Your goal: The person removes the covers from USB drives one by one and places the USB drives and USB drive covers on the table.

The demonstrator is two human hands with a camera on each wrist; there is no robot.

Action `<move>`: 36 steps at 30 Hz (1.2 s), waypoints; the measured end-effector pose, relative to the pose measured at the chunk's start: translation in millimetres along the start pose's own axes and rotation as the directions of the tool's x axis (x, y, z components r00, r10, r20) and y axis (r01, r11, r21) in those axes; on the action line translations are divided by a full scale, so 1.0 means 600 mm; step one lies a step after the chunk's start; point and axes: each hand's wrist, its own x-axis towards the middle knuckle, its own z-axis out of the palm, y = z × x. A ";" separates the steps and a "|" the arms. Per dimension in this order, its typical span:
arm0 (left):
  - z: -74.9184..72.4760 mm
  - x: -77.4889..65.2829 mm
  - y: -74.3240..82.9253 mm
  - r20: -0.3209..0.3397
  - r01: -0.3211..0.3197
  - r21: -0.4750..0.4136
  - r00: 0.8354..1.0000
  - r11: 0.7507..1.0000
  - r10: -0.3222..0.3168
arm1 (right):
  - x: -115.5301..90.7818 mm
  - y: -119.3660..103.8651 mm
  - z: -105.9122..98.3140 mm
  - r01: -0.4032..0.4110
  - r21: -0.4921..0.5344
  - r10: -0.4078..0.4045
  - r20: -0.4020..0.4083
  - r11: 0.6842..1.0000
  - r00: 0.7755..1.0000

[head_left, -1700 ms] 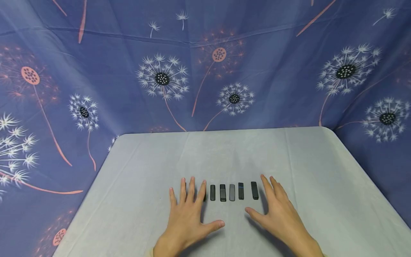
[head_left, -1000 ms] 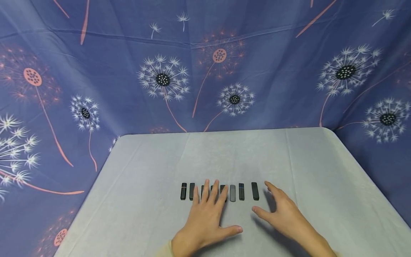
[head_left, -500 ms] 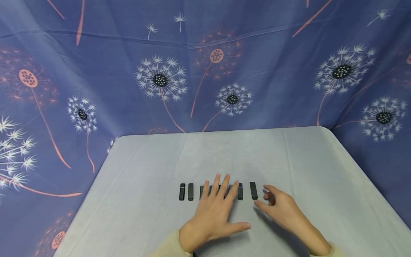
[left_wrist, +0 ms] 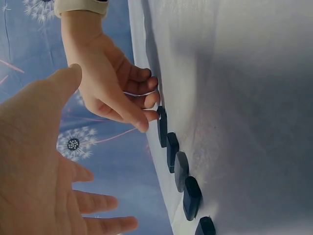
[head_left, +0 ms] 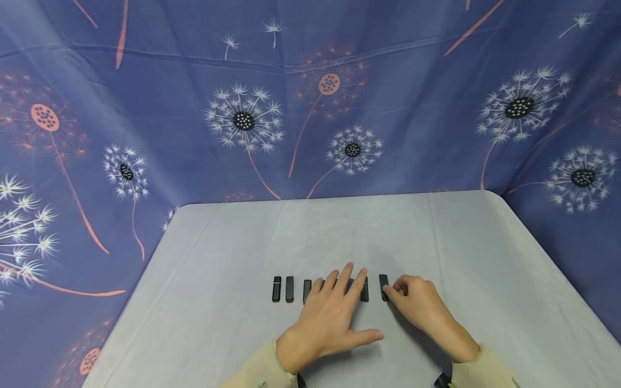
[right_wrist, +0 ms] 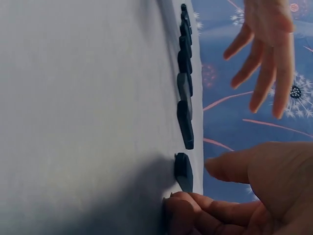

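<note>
Several small dark sticks that look like USB flash drives, such as the leftmost one [head_left: 276, 289], lie in a row on the table. My left hand [head_left: 327, 318] hovers over the middle of the row, fingers spread, hiding several sticks; it holds nothing. At the row's right end my right hand [head_left: 422, 304] is beside the rightmost black stick [head_left: 384, 285], thumb overlapping its lower end. In the right wrist view this black stick [right_wrist: 183, 171] lies between the thumb and the curled fingertips [right_wrist: 181, 205], with a gap showing at the thumb. No firm grip shows.
A pale cloth covers the table [head_left: 218, 242], which has rounded far corners. Behind it and at both sides hangs a blue curtain [head_left: 412, 97] with a dandelion print. The rightmost stick lies slightly apart from its neighbour [head_left: 365, 289].
My left hand has moved right along the row, uncovering the left sticks. The right hand has turned in, with fingers curling, and come up to the rightmost stick. The sticks stay put.
</note>
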 end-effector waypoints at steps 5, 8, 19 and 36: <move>-0.002 0.001 -0.001 -0.023 -0.009 0.013 1.000 1.000 0.009 | 0.007 -0.003 0.007 -0.036 -0.008 0.036 0.009 0.999 0.999; -0.002 0.002 -0.001 -0.049 -0.019 0.015 0.999 1.000 0.020 | 0.010 -0.003 0.013 -0.040 -0.014 0.040 -0.003 0.999 0.999; 0.005 0.009 -0.009 -0.105 -0.041 0.025 0.994 0.999 0.044 | 0.017 -0.010 0.024 -0.063 -0.039 0.063 -0.008 0.997 0.998; 0.003 0.004 -0.008 -0.069 0.001 -0.022 0.998 1.000 -0.003 | 0.004 0.001 0.005 0.106 0.004 -0.102 -0.229 0.994 0.968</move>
